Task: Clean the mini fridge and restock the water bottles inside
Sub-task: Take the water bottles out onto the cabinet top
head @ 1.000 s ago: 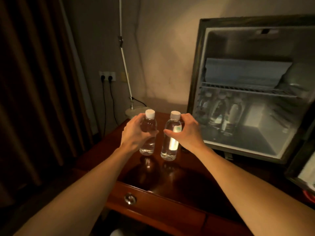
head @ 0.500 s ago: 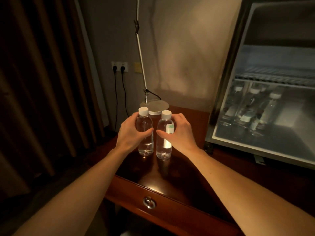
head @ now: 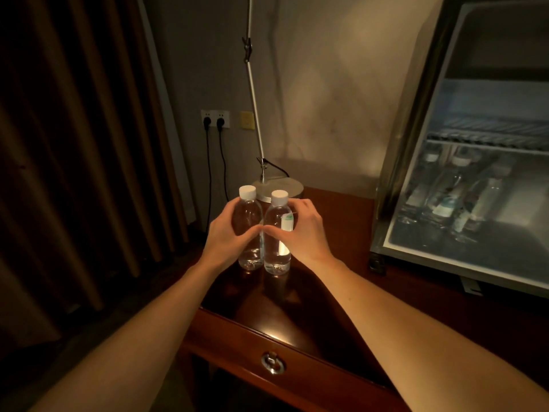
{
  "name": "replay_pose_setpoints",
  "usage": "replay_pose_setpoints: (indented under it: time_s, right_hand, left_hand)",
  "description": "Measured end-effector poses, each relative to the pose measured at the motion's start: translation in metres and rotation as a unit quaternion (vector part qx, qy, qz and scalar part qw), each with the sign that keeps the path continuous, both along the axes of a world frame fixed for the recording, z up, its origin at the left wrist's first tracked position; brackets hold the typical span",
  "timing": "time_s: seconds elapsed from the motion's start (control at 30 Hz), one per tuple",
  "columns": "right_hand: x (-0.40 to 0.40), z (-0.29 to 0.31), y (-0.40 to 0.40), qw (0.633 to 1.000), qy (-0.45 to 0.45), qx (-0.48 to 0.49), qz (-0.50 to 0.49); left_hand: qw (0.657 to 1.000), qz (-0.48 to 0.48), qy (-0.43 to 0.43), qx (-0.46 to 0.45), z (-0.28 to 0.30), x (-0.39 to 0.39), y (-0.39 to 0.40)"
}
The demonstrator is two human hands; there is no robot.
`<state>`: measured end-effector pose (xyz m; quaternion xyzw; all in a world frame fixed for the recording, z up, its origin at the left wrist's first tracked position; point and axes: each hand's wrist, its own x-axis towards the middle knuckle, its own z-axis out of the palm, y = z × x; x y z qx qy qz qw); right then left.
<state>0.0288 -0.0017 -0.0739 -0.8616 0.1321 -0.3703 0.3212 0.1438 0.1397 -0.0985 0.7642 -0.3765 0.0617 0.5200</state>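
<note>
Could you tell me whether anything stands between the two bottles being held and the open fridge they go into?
Nothing visible does. The left hand and right hand grip the two bottles on the wooden table; bare tabletop leads to the open fridge, where some bottles already stand.

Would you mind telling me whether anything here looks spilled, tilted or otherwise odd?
Nothing stands out. Both clear plastic water bottles with white caps stand upright on the dark wooden table, one in each hand's grip, left hand, right hand; no spill visible.
</note>
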Motion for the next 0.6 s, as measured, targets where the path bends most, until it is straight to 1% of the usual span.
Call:
replay_pose_setpoints:
  time_s: [0.13,0.23,0.3,0.47,0.53,0.6]
  right_hand:
    - [-0.002,0.002,0.0,1.0,0.015,-0.002,0.006]
    - [-0.01,-0.001,-0.004,0.999,0.029,0.014,0.009]
    - [-0.021,-0.005,-0.012,0.999,0.04,0.018,0.003]
    - [-0.067,-0.009,-0.04,0.997,0.063,-0.003,-0.049]
    - [-0.091,-0.008,-0.055,0.995,0.062,-0.007,-0.076]
    - [-0.116,-0.006,-0.074,0.993,0.064,-0.009,-0.102]
  left_hand:
    - [1.0,-0.021,0.018,0.003,0.003,-0.006,0.001]
    - [1.0,-0.001,0.022,-0.004,0.006,-0.013,0.004]
    - [0.999,0.03,-0.008,-0.008,0.007,-0.019,0.006]
    - [0.981,0.115,-0.157,-0.019,0.024,-0.048,0.005]
    - [0.976,0.111,-0.189,-0.007,0.03,-0.063,-0.002]
    - [0.979,0.072,-0.189,-0.002,0.032,-0.08,-0.016]
